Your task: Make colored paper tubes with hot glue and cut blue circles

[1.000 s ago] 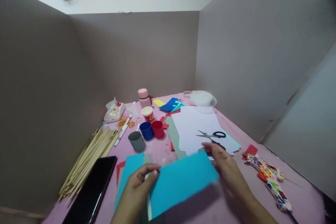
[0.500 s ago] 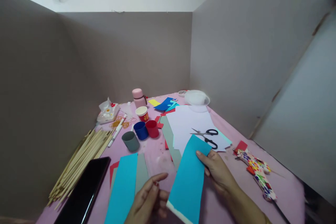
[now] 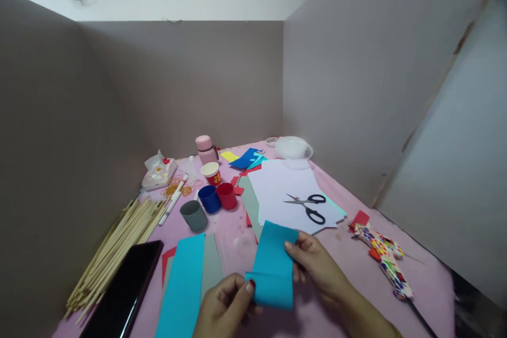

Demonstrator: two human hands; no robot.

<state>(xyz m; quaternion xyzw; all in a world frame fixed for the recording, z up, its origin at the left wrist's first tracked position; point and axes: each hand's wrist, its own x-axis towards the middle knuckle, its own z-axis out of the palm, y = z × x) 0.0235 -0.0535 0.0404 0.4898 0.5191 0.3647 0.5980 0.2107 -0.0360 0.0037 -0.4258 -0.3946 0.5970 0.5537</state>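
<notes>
Sticks (image 3: 114, 245) lie bundled at the far left of the pink table (image 3: 348, 253), a black phone (image 3: 122, 296) beside them. Next comes a flat blue strip (image 3: 182, 288) on grey card. The left hand (image 3: 225, 309) pinches the near, curled-over end of a blue paper piece (image 3: 273, 269) between thumb and fingers; the right hand (image 3: 317, 266) grips its far edge, fingers closed on it, just above the table. Scissors (image 3: 309, 205) rest on white sheets (image 3: 277, 190) beyond, a patterned glue gun (image 3: 384, 259) rightmost.
</notes>
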